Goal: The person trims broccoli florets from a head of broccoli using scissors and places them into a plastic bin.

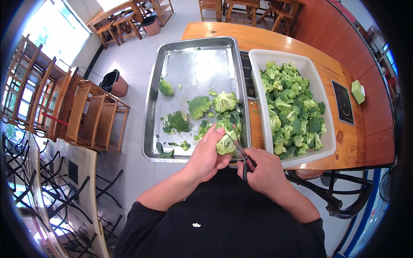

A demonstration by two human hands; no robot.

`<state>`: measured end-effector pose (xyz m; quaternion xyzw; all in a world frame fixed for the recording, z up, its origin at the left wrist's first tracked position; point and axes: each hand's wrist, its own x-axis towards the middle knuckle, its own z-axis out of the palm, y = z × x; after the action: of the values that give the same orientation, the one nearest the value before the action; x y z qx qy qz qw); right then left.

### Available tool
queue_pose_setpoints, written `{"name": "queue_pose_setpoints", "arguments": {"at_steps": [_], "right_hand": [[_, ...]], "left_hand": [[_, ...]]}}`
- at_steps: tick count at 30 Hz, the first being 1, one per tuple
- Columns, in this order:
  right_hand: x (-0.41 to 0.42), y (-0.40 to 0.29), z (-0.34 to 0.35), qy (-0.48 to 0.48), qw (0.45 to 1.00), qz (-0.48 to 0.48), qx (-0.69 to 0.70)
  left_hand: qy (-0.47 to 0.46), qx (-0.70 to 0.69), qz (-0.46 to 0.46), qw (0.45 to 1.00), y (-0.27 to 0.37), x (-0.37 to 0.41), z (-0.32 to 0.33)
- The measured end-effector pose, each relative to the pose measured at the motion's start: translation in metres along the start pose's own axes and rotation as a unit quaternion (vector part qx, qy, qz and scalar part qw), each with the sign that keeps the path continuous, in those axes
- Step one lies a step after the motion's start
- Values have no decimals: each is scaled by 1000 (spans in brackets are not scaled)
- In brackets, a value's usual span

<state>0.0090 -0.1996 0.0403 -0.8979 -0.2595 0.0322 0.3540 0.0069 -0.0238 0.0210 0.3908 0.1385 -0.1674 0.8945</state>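
My left hand [209, 151] grips a broccoli head [226, 144] over the near right corner of a steel tray [193, 69]. Scissors [246, 158] with black handles are in my right hand [265, 166], their blades against the pale stems of that head. Larger broccoli pieces [199, 107], loose leaves [166, 153] and small trimmings lie in the tray. To the right, a white plastic tub [326, 138] holds a heap of cut broccoli florets [292, 108]. My fingers hide part of the held head.
Tray and tub rest on a wooden table [271, 35]. Induction hobs [343, 102] are set in the tabletop, one partly hidden between the containers. A green tissue box [357, 92] stands at the right edge. Lined bins [115, 84] and wooden stools [124, 24] stand on the floor.
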Motion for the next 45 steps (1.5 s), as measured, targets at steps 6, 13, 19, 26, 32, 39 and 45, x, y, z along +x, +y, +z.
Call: {"name": "queue_pose_setpoints", "arguments": {"at_steps": [6,13,19,26,32,39,45], "right_hand": [[8,-1,-2,-88,988,83,98],[12,-8,-7,-141,881,258,370],[0,-9,-3,-150,867,226,419],[-6,-25,-14,-207,909,206,299],[-2,-32,-20,-193,953,161,171],[-2,-25,-15,-161,979,101,73],[-2,-20,-8,-140,982,107,64]], "left_hand": [[64,-23,-48,997,0,3,-16],[-32,-93,119,988,6,-2,-23],[-149,-33,199,968,7,-3,-43],[-136,116,304,936,4,0,-41],[-95,274,309,906,4,-2,-44],[-85,469,346,808,15,-3,-41],[-86,516,304,796,24,-6,-37]]}}
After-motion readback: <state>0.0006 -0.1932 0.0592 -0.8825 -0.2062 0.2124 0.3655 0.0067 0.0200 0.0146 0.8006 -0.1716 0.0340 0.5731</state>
